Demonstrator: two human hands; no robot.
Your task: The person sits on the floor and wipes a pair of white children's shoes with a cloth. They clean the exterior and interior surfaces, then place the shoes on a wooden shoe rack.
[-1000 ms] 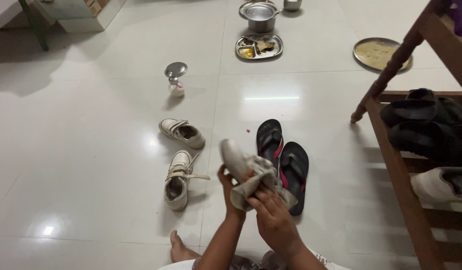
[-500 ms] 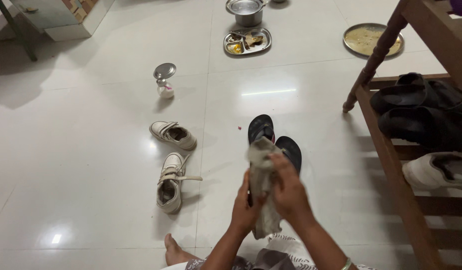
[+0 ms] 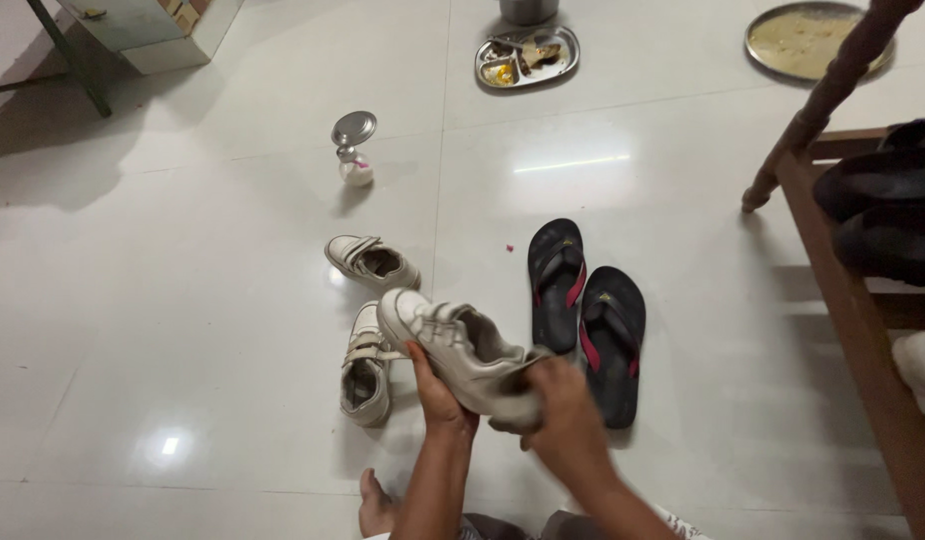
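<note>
A white strap shoe (image 3: 453,345) is held up over the floor, toe pointing up-left. My left hand (image 3: 435,392) grips it from below at the middle of the sole. My right hand (image 3: 563,415) presses a pale cloth (image 3: 518,408) against the shoe's heel end. Two more white shoes lie on the tiles just left of my hands: one (image 3: 367,368) partly behind the held shoe, the other (image 3: 373,262) a little farther away. A pair of black flip-flops with red straps (image 3: 586,312) lies to the right of the held shoe.
A wooden shoe rack (image 3: 863,300) with dark sandals (image 3: 883,200) stands at the right. A small bottle with a steel lid (image 3: 354,150) sits farther out. A steel tray with food (image 3: 528,57) and a round plate (image 3: 808,38) lie at the far side. My bare foot (image 3: 376,505) rests below.
The shoe was upright and wrapped in the cloth half a second ago; now it lies flatter, toe to the left, with the cloth moved to its heel end. The camera view shifted slightly.
</note>
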